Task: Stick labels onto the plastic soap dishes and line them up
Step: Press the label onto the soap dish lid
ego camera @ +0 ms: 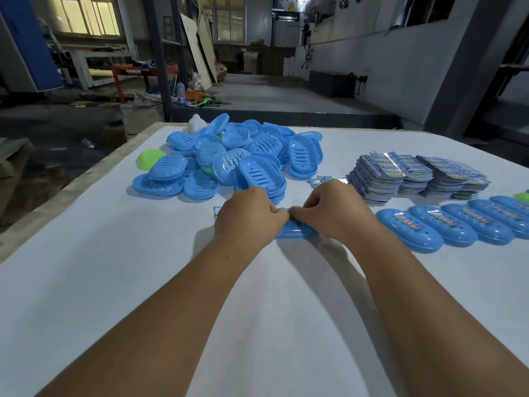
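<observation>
Curled fingers (282,214) of the left hand (247,217) and right hand (333,210) meet, pinching at a blue soap dish (294,232) lying on the white worktop (114,267). Right: 5 labelled dishes (458,224) in a row. Behind: label stacks (415,176), loose dish pile (229,159).

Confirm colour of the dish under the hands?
Blue, like the pile behind. The dish shows between left hand and right hand in the head view.

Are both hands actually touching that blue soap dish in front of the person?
Touching. The head view shows the left hand and right hand with fingers curled onto the blue soap dish.
</observation>
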Demonstrator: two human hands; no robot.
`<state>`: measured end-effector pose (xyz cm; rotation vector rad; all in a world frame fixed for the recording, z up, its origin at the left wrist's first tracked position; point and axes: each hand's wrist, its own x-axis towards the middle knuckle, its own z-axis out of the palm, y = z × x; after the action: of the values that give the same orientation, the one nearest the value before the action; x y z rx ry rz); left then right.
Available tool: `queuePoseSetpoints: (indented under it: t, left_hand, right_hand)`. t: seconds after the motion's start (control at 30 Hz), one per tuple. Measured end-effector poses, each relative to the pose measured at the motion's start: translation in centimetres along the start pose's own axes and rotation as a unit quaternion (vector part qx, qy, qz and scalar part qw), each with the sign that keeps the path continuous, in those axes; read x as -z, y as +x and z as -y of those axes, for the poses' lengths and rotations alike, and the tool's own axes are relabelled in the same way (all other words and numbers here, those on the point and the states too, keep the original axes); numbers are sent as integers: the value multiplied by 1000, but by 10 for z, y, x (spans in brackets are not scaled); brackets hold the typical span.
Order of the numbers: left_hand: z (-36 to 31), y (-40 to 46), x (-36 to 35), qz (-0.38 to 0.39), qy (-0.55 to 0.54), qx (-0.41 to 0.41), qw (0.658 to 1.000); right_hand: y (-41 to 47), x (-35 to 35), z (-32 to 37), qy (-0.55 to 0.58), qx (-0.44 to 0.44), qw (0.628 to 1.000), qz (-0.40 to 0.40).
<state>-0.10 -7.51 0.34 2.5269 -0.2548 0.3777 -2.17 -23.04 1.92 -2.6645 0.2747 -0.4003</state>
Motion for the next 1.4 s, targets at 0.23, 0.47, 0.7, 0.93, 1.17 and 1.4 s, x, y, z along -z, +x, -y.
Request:
queuePoseSetpoints:
  t: [0.23,0.47,0.7,0.93,1.17,1.4]
  left_hand:
    - [-2,3,-2,-27,55,-29,998]
    - [7,3,-5,-11,-14,8,1000]
    - [12,5,0,-25,-89,11,996]
    - [16,6,4,-29,-88,17,996]
    - [12,6,2,-13,-79,13,997]
    - [11,2,5,-5,-88,15,996]
  right_hand:
    - [-7,1,6,-56,4,998,-28]
    - [-5,0,-4,64,-17,997,47]
    - [-10,-1,0,127,107,977,130]
    - [-25,7,-8,-26,33,997,60]
    - [-45,25,-35,-124,-133,982,-42]
    - [-50,31,-47,-122,-154,978,-75]
